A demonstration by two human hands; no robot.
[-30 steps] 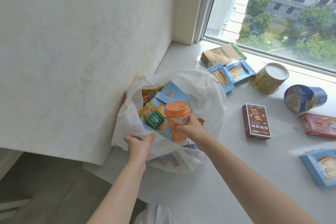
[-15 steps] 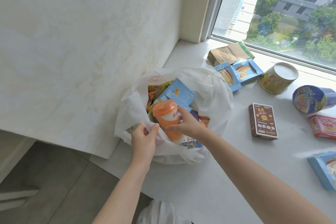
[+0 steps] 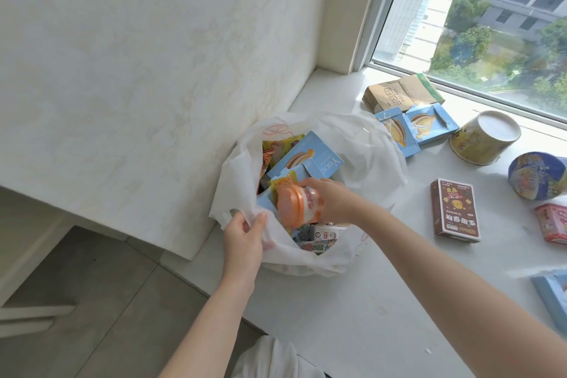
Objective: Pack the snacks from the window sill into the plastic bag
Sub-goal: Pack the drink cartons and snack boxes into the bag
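A white plastic bag (image 3: 365, 144) stands open on the window sill (image 3: 383, 301) against the left wall. Several snacks fill it, among them a light blue box (image 3: 310, 159). My right hand (image 3: 334, 199) grips an orange-lidded cup (image 3: 296, 204), tipped on its side inside the bag's mouth. My left hand (image 3: 244, 242) pinches the bag's near rim and holds it open. Out on the sill lie two blue boxes (image 3: 417, 127), a brown packet (image 3: 402, 93), a yellow tub (image 3: 484, 141), a blue tub (image 3: 537, 175), a dark red box (image 3: 455, 210) and a pink box (image 3: 552, 222).
The window (image 3: 478, 27) runs along the back of the sill. Another blue box (image 3: 552, 294) sits at the right edge. The sill's front edge drops to a grey tiled floor (image 3: 92, 301) at the lower left. White cloth (image 3: 270, 359) shows at the bottom.
My right hand has tipped the orange-lidded cup from upright onto its side and lowered it into the bag. My left hand stays on the bag's near rim.
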